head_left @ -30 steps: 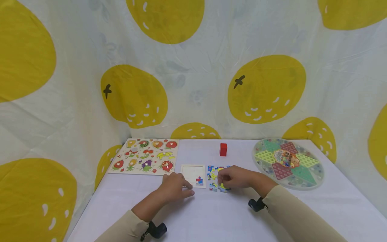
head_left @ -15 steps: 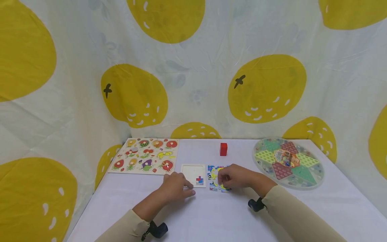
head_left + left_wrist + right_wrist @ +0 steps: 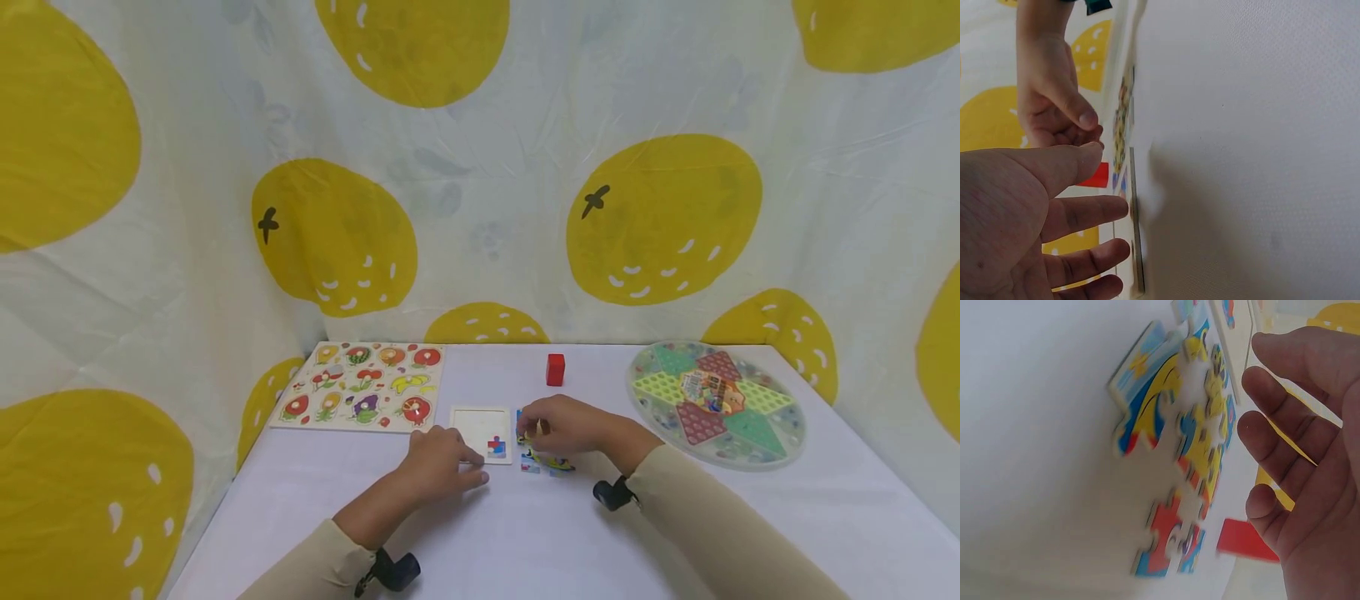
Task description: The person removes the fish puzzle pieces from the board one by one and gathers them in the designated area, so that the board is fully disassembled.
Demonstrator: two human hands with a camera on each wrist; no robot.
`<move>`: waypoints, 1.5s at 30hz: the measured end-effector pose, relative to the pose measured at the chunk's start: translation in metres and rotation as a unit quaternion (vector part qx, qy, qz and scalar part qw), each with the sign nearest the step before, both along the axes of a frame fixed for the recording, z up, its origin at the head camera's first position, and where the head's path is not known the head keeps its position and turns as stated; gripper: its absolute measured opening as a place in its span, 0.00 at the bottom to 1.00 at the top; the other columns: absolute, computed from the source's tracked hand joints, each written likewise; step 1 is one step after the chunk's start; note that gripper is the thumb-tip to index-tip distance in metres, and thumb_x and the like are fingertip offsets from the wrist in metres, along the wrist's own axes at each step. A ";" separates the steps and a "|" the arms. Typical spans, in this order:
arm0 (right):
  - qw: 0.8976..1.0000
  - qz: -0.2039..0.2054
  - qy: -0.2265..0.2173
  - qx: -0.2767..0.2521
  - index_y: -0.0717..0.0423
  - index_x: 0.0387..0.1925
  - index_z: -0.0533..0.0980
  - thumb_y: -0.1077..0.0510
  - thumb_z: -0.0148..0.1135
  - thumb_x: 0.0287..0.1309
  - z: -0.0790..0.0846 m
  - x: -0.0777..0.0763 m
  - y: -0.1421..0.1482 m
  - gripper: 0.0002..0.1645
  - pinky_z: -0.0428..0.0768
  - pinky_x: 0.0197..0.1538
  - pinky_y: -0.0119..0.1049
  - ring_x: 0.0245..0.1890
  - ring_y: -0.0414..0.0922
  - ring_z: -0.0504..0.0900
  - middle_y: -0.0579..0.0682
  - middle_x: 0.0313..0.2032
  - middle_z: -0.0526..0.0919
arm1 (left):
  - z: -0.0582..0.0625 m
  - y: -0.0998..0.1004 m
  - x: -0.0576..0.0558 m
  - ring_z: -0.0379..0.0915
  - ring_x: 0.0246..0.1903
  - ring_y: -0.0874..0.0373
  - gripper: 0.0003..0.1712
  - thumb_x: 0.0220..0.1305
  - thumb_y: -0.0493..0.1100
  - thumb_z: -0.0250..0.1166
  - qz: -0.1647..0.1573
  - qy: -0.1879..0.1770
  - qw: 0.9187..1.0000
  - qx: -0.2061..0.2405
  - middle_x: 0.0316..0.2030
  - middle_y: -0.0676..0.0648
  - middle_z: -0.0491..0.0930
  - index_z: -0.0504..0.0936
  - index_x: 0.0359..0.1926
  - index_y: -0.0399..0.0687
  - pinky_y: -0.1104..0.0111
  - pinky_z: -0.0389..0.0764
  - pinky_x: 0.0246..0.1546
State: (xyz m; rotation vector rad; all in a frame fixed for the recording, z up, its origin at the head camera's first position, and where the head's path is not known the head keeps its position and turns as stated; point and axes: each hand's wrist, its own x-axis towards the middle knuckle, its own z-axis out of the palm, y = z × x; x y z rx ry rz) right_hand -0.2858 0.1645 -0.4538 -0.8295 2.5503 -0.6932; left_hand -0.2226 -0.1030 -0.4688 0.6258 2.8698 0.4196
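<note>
My left hand has its fingers relaxed, fingertips right at the front left edge of a small white puzzle tray. A single red and blue jigsaw piece lies in the tray's front right corner. To the right of the tray my right hand hovers over a cluster of loose jigsaw pieces, hiding several of them. In the right wrist view its thumb and fingers are loosely bent and apart, holding nothing. Below them lie a yellow and blue piece and a red piece.
A red block stands behind the pieces. At the back left lies a fruit peg board. A round clear game board with coloured triangles lies at right. A fruit-print curtain rises behind the table.
My right hand has moved left and slightly back over the pieces, nearer the tray, and its fingers have loosened. The left hand has stayed nearly still at the tray's edge.
</note>
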 end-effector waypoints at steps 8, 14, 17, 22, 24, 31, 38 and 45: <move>1.000 0.003 -0.003 -0.007 0.41 0.52 0.87 0.56 0.75 0.66 -0.002 -0.004 -0.017 0.14 0.83 0.48 0.36 0.42 0.41 0.81 0.36 0.41 0.85 | 0.003 0.001 0.000 0.72 0.46 0.56 0.20 0.64 0.64 0.75 -0.007 0.000 1.000 -0.001 0.41 0.54 0.83 0.94 0.51 0.62 0.50 0.68 0.49; 1.000 0.019 0.018 0.005 0.41 0.56 0.87 0.54 0.77 0.64 -0.009 -0.008 -0.029 0.19 0.82 0.54 0.40 0.45 0.39 0.80 0.36 0.45 0.84 | 0.000 0.003 -0.002 0.73 0.46 0.56 0.19 0.64 0.64 0.75 -0.008 0.005 1.000 0.001 0.41 0.54 0.83 0.95 0.50 0.64 0.49 0.67 0.49; 0.999 0.026 0.020 0.011 0.41 0.57 0.86 0.54 0.78 0.63 -0.013 -0.009 -0.036 0.21 0.81 0.57 0.42 0.47 0.39 0.79 0.36 0.48 0.83 | -0.002 0.004 -0.002 0.73 0.47 0.56 0.19 0.63 0.65 0.75 -0.008 0.001 1.000 0.006 0.41 0.54 0.83 0.94 0.50 0.65 0.50 0.67 0.48; 0.999 0.037 0.022 0.024 0.40 0.60 0.86 0.54 0.79 0.62 -0.016 -0.009 -0.046 0.24 0.80 0.56 0.41 0.49 0.39 0.79 0.37 0.50 0.83 | -0.002 0.005 0.000 0.72 0.46 0.56 0.19 0.63 0.65 0.75 -0.012 0.001 1.000 0.005 0.42 0.54 0.84 0.94 0.51 0.65 0.51 0.66 0.47; 0.998 0.040 0.029 0.034 0.40 0.60 0.86 0.54 0.79 0.62 -0.016 -0.010 -0.049 0.24 0.80 0.55 0.41 0.49 0.39 0.78 0.37 0.49 0.82 | 0.000 0.006 0.001 0.71 0.46 0.56 0.19 0.64 0.64 0.75 -0.011 0.001 1.000 0.005 0.41 0.54 0.84 0.94 0.51 0.65 0.52 0.66 0.47; 0.998 0.035 0.029 0.038 0.34 0.52 0.88 0.54 0.80 0.60 -0.018 -0.012 -0.052 0.19 0.80 0.53 0.38 0.47 0.37 0.79 0.34 0.44 0.81 | 0.002 0.008 0.001 0.73 0.47 0.56 0.19 0.63 0.63 0.76 -0.005 -0.002 1.000 0.010 0.41 0.53 0.83 0.95 0.50 0.62 0.51 0.67 0.48; 0.999 0.034 0.028 0.018 0.37 0.47 0.88 0.59 0.80 0.59 -0.016 -0.009 -0.052 0.16 0.80 0.53 0.40 0.44 0.40 0.79 0.38 0.43 0.82 | 0.000 0.010 0.001 0.75 0.46 0.58 0.18 0.64 0.59 0.77 -0.004 -0.018 0.999 0.033 0.42 0.54 0.82 0.95 0.49 0.57 0.59 0.80 0.49; 0.999 0.016 0.033 0.027 0.40 0.47 0.88 0.56 0.82 0.57 -0.017 -0.010 -0.054 0.17 0.80 0.54 0.40 0.45 0.38 0.79 0.36 0.41 0.82 | 0.000 0.012 0.000 0.76 0.43 0.58 0.16 0.62 0.55 0.80 0.003 -0.004 0.999 0.035 0.39 0.52 0.83 0.95 0.47 0.55 0.62 0.80 0.46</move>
